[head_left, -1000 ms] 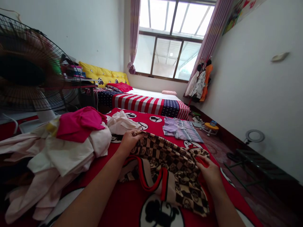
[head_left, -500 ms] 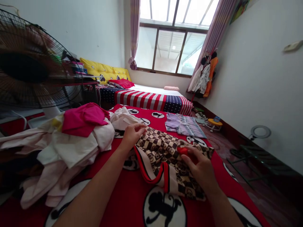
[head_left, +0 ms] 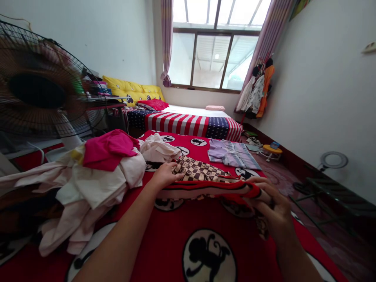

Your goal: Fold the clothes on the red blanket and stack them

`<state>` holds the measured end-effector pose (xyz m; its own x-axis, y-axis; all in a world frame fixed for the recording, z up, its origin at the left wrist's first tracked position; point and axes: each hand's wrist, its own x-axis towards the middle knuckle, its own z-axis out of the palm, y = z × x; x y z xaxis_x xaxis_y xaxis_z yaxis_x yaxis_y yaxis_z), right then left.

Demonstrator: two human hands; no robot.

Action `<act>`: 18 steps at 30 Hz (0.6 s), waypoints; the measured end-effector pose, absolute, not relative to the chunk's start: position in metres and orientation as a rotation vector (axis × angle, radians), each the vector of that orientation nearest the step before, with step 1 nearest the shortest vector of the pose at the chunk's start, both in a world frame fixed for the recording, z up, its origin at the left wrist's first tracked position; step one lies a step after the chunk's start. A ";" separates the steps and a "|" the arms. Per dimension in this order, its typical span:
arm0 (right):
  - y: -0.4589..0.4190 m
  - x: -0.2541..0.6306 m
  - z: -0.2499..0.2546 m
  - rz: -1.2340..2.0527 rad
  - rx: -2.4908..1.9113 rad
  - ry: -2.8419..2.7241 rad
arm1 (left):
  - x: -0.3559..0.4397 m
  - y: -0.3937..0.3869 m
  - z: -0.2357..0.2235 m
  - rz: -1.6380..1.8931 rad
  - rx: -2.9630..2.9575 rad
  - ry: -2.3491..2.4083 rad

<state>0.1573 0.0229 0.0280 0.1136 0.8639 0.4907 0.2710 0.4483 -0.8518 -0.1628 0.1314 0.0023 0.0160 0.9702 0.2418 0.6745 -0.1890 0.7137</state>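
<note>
A brown-and-beige checked garment [head_left: 199, 169] with red and black trim lies across the red monkey-print bedding [head_left: 164, 250]. Its trimmed edge stretches in a band between my two hands. At the garment's left end, my left hand [head_left: 165, 176] has its fingers closed on the cloth. My right hand [head_left: 274, 201] grips the trimmed edge at the right and holds it raised off the bedding, with a bit of checked cloth hanging below. The garment's exact kind does not show.
To the left is a heap of white and pale pink clothes [head_left: 96, 184] with a magenta piece [head_left: 110, 150] on top, beside a fan [head_left: 38, 90]. A folded lilac shirt [head_left: 232, 153] lies beyond the garment. At right stand a yellow stool [head_left: 272, 149] and ring light [head_left: 335, 159].
My right hand has moved right and lifted the trimmed edge, pulling it from a loose curve into a taut band. My left hand stays at the left end.
</note>
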 end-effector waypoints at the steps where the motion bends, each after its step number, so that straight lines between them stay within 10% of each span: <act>1: 0.020 0.164 0.028 0.748 -1.062 -1.302 | -0.162 0.131 0.000 0.981 1.896 1.668; 6: 0.017 0.177 0.028 1.288 -0.972 -1.213 | -0.152 0.116 0.024 0.819 1.875 1.412; 13: 0.068 0.183 -0.011 0.231 -1.626 -1.364 | -0.180 0.068 0.086 1.185 1.495 0.836; 18: 0.071 0.182 -0.032 0.271 -1.697 -1.801 | -0.173 0.095 0.065 1.308 1.423 0.869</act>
